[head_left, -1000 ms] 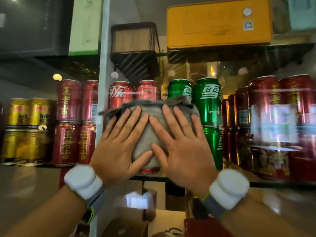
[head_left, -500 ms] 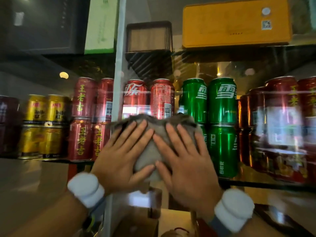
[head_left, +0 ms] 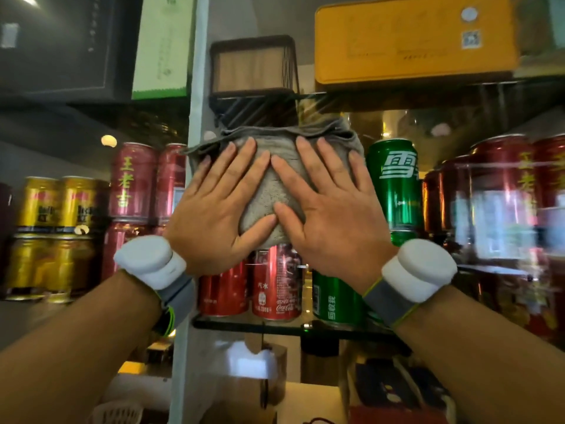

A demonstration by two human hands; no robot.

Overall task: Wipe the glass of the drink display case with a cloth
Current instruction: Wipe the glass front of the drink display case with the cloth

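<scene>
A grey cloth (head_left: 269, 191) lies flat against the glass (head_left: 486, 228) of the drink display case, its top edge bunched just under the upper shelf. My left hand (head_left: 214, 215) and my right hand (head_left: 333, 215) press on it side by side, fingers spread and pointing up, thumbs almost touching over the cloth's middle. Both wrists carry white round bands. Behind the glass stand red cola cans (head_left: 276, 283) and green cans (head_left: 394, 179); the cloth and my hands hide the cans in the upper middle.
A white upright frame post (head_left: 195, 87) runs down just left of the cloth. Red herbal tea cans (head_left: 133, 179) and gold cans (head_left: 52, 206) stand to the left, more red cans at the right. A yellow tin (head_left: 412, 41) and a wooden box (head_left: 253, 65) sit on the upper shelf.
Both hands have slid the cloth upward on the glass, from the lower can row to the top of the upper row. The lower red cans now show beneath it.
</scene>
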